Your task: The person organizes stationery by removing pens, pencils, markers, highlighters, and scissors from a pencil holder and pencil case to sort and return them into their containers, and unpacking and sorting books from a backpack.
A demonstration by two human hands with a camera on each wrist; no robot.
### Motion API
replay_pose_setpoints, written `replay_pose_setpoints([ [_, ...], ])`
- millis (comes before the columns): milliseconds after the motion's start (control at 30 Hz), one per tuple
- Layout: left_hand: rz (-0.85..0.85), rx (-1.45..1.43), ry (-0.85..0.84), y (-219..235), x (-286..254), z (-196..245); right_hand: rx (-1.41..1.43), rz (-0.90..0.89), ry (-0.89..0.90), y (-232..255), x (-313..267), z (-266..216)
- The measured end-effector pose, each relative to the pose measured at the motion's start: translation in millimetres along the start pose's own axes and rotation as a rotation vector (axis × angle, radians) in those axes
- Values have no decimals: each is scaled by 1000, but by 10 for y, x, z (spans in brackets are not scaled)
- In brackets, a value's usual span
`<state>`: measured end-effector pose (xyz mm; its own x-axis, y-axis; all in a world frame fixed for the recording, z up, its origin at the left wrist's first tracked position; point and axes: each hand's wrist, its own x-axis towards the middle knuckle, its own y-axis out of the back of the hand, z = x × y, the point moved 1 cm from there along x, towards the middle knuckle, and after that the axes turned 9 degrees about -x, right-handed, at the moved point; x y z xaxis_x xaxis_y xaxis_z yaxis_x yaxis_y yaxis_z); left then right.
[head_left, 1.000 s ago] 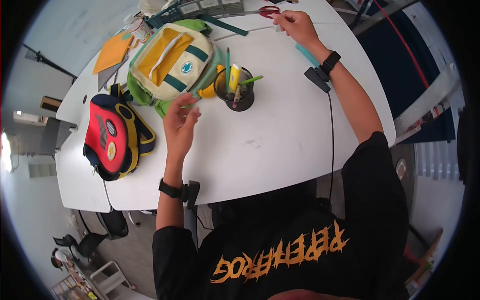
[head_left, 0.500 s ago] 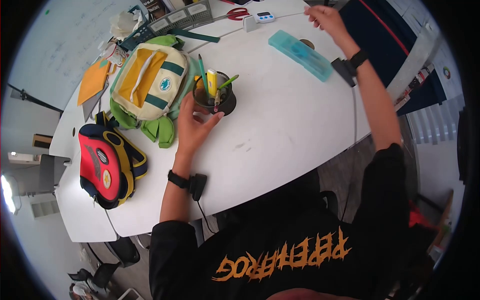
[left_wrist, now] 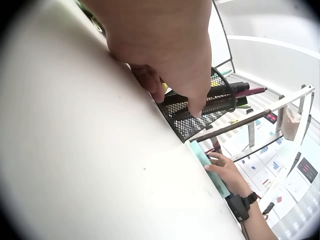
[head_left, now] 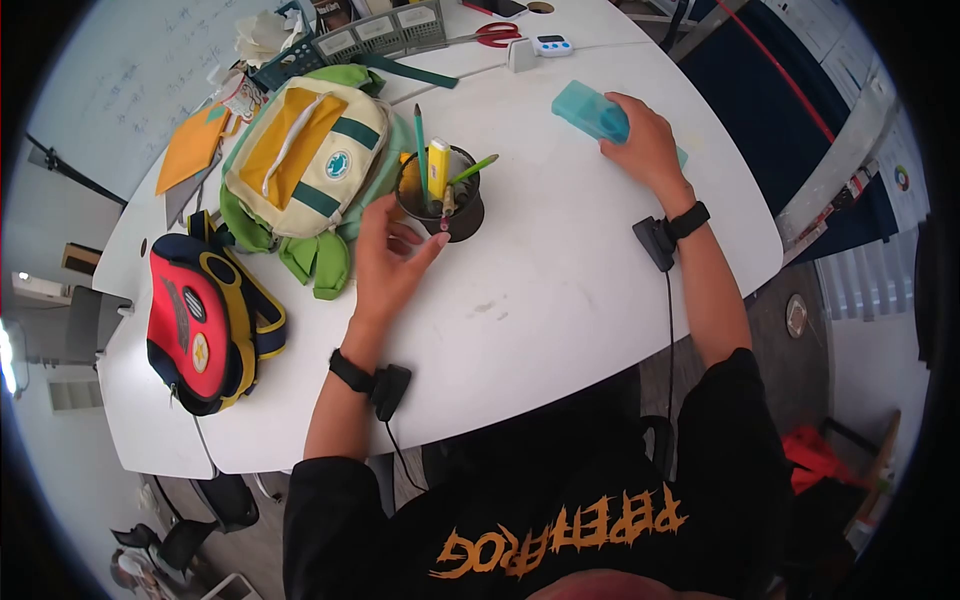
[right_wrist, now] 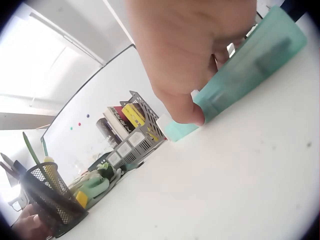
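Note:
A black mesh pen holder (head_left: 466, 217) stands upright on the table with a yellow highlighter (head_left: 438, 165), a green pencil and several pens in it. My left hand (head_left: 385, 262) grips its side low down, thumb against the mesh in the left wrist view. On the right, my right hand (head_left: 648, 145) holds a translucent teal pencil case (head_left: 585, 108) lying on the table, thumb on the near long side and fingers over the far one. Dark shapes show through the case (right_wrist: 245, 75) in the right wrist view. Part of it is hidden under the palm.
A cream and green backpack (head_left: 350, 130) lies left of the pen holder, and a red and navy backpack (head_left: 195, 320) sits nearer on the left. Along the back are a grey basket (head_left: 378, 35), red scissors (head_left: 497, 35) and a small white device (head_left: 552, 46). Orange folders (head_left: 190, 150) lie far left.
My left hand has moved right onto the pen holder and taken hold of it. My right hand has come down from the table's back right onto the pencil case and grips it.

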<state>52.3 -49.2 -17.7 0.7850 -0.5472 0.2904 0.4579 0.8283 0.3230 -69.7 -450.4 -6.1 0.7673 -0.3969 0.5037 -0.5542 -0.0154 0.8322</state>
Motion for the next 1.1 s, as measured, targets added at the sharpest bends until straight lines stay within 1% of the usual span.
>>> replay_pose_setpoints([
  [33,17,-6,41,-16,-21,2,-4,2,30,35,-8,-15],
  [67,15,-5,48,-26,-29,2,-2,-4,28,38,-19,-20],
  [133,44,27,61,-26,-23,-21,23,105,159,40,-76,-41],
  [167,47,12,64,-28,-27,-48,19,95,146,40,-73,-41],
  [200,29,9,76,-30,-24,-72,31,146,197,37,-43,-53],
  [233,46,18,61,-29,-28,-85,41,194,245,39,-52,-72],
  [300,68,12,32,-48,-49,-49,77,182,218,75,-66,-152],
  [367,42,20,45,-37,-38,-51,111,182,197,116,-73,-194],
  [433,32,20,60,-29,-46,-40,124,89,141,124,-97,-225],
  [467,22,17,61,-29,-47,-29,119,88,132,122,-96,-254],
  [533,10,11,48,-22,-35,2,116,342,263,156,-85,-313],
  [567,3,9,45,-27,-30,7,111,344,258,166,-87,-304],
  [633,16,-23,20,-39,-35,-9,205,139,180,139,-92,-277],
  [667,13,-23,24,-50,-37,3,205,135,177,153,-103,-284],
  [733,11,-15,58,-43,-45,44,136,179,257,191,-115,-326],
  [767,12,-13,58,-25,-60,34,138,179,258,132,-132,-320],
  [833,-19,20,59,-9,-33,27,179,109,117,-32,-144,-246],
  [967,10,-4,34,-52,-55,22,194,83,139,-71,-153,-222],
  [1033,3,-42,33,-40,-45,36,176,-54,90,28,-118,-265],
  [1067,3,-39,27,-19,-42,31,178,-48,91,31,-129,-278],
  [1100,-16,14,42,1,-47,5,168,7,100,33,-148,-284],
])
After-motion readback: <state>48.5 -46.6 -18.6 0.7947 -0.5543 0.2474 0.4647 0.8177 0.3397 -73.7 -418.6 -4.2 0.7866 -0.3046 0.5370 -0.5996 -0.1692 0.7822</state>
